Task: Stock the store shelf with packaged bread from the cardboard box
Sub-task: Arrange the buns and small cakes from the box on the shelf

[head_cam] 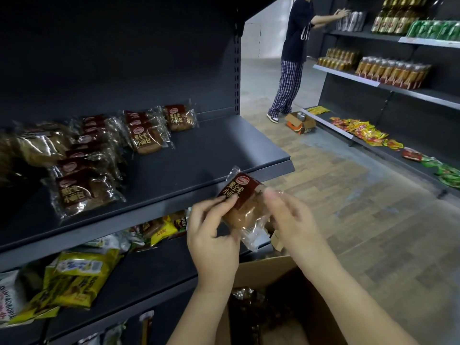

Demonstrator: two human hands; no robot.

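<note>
Both hands hold 1 bread packet between them. The left hand curls round its left edge, thumb on the dark-red printed label. The blurred right hand pinches the crinkly clear wrapper on the right. Below the wrists, the brown cardboard box stands open. Up-left of the left hand, matching glossy packets lie in overlapping rows on the matte dark metal shelf.

2 bare forearms; left hand, right hand; short nails.
</note>
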